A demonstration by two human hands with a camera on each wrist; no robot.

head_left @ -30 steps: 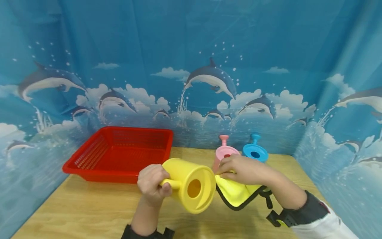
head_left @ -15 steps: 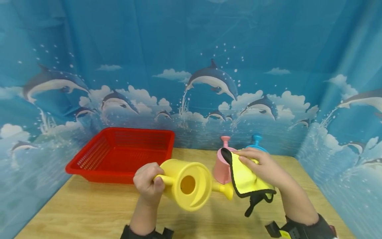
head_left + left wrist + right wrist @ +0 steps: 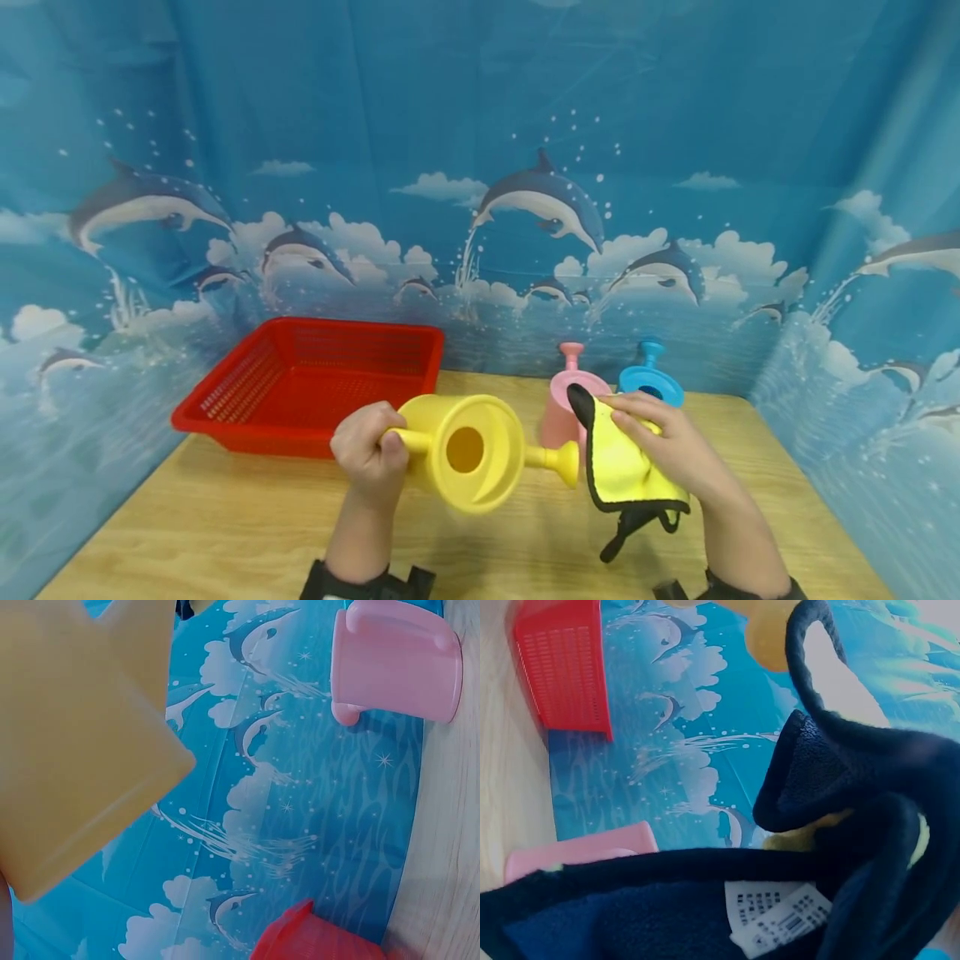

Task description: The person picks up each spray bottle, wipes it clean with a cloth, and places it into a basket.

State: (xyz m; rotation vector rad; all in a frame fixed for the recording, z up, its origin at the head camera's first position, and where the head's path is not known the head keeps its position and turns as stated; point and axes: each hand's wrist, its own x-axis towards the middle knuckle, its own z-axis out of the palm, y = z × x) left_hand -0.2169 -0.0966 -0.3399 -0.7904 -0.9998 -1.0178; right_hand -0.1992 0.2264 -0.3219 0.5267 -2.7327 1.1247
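In the head view my left hand (image 3: 370, 450) grips the handle of a yellow watering can (image 3: 480, 492), which is tipped so its top opening faces me and its spout points right. My right hand (image 3: 663, 433) holds a yellow cloth (image 3: 622, 467) with black edging, just right of the spout's tip and apart from it. The cloth's dark underside (image 3: 630, 915) and white labels (image 3: 780, 911) show in the right wrist view. In the left wrist view the can's yellow body (image 3: 82, 735) fills the left side.
A red plastic basket (image 3: 307, 446) stands at the back left of the wooden table (image 3: 225, 517). A pink watering can (image 3: 558, 421) and a blue watering can (image 3: 670, 392) stand at the back right, partly behind the cloth. A dolphin-print curtain (image 3: 450, 125) encloses the table's back and sides.
My right hand has drawn the cloth away from the can's front, rightward, and the cloth now hangs differently. The yellow watering can has turned, bringing its spout into view on the right.
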